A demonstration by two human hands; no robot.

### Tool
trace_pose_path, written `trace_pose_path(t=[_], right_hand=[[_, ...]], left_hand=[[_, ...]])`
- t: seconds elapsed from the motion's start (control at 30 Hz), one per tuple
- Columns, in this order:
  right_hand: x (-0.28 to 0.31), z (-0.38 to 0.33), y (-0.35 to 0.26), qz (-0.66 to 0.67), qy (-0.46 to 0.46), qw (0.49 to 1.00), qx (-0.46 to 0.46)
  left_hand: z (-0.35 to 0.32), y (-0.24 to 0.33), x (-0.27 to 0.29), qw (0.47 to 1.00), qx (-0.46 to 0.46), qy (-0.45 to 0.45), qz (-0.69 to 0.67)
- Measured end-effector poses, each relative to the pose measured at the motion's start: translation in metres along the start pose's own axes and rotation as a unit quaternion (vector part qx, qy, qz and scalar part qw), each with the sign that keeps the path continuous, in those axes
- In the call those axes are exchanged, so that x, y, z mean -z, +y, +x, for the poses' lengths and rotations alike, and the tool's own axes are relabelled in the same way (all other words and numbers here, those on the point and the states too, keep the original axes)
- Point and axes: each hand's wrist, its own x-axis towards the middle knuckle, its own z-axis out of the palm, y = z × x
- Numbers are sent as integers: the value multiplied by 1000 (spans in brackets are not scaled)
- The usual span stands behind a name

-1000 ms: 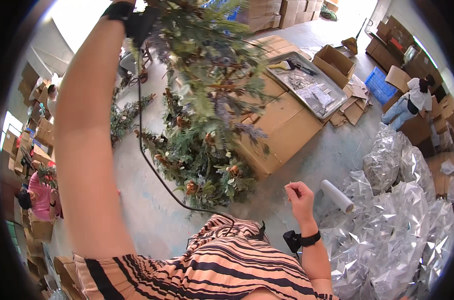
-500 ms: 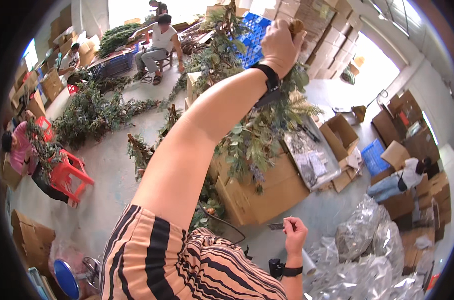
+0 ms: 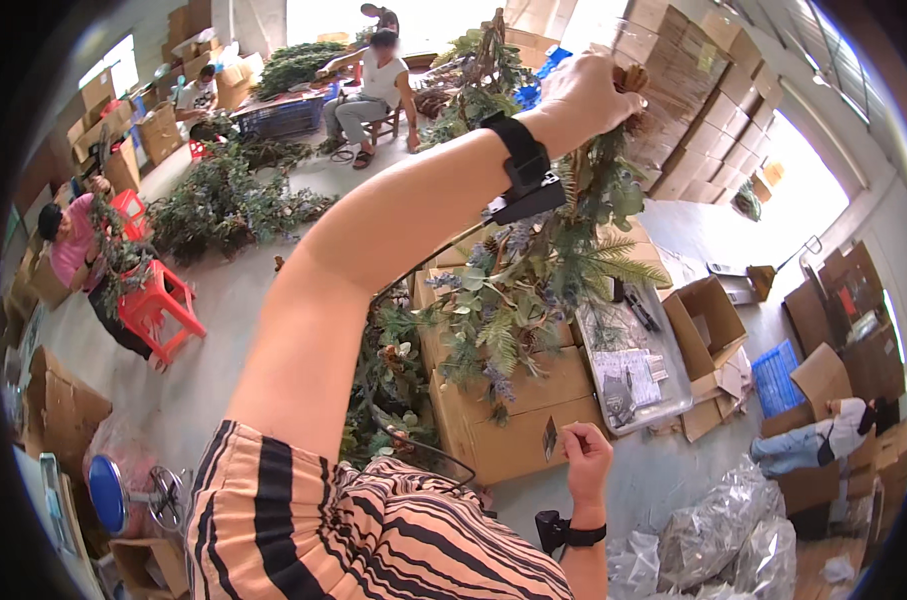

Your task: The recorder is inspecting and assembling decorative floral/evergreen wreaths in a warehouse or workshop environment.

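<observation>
Raised high in front, my left hand [image 3: 585, 95] is closed around the brown stem end of an artificial greenery garland [image 3: 513, 310]. Green leaves, fir-like sprigs and small bluish flowers hang from it, over cardboard boxes; my forearm hides part of it. Low at the right, my right hand [image 3: 587, 460] pinches a small dark tag [image 3: 550, 438] between thumb and fingers. The tag is apart from the garland, in front of a closed cardboard box [image 3: 503, 437]. Both wrists wear black straps with small devices.
A metal tray [image 3: 663, 400] with papers and tools lies right of the garland, beside an open carton [image 3: 706, 325]. Clear plastic bags [image 3: 718, 525] fill the lower right. Red stools [image 3: 163, 310], a garland heap [image 3: 223, 205] and several people are around.
My left hand has moved slightly right with the garland's end. The tag in my right hand has turned from lying sideways to upright. My view has shifted, showing more of the tray.
</observation>
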Motion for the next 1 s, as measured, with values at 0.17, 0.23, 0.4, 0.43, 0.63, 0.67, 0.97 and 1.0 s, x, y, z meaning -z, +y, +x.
trace_pose_path(t=[0.17,0.23,0.4,0.43,0.63,0.67,0.97,1.0], right_hand=[[32,33,16,15,-74,995,60],[45,45,22,30,-107,992,55],[62,68,25,79,-192,978,26],[64,72,26,94,-206,974,21],[68,84,48,94,-242,966,19],[67,85,47,94,-247,964,23],[62,84,24,82,-224,970,42],[64,86,25,83,-212,972,57]], left_hand=[[1,4,-3,999,16,33,28],[3,0,-1,999,19,13,33],[-1,-3,21,994,64,-80,44],[-3,1,25,994,45,-101,18],[-8,3,39,990,41,-105,-78],[-1,2,46,991,41,-100,-75],[48,72,57,998,-5,3,-55],[58,72,50,999,16,29,0]])
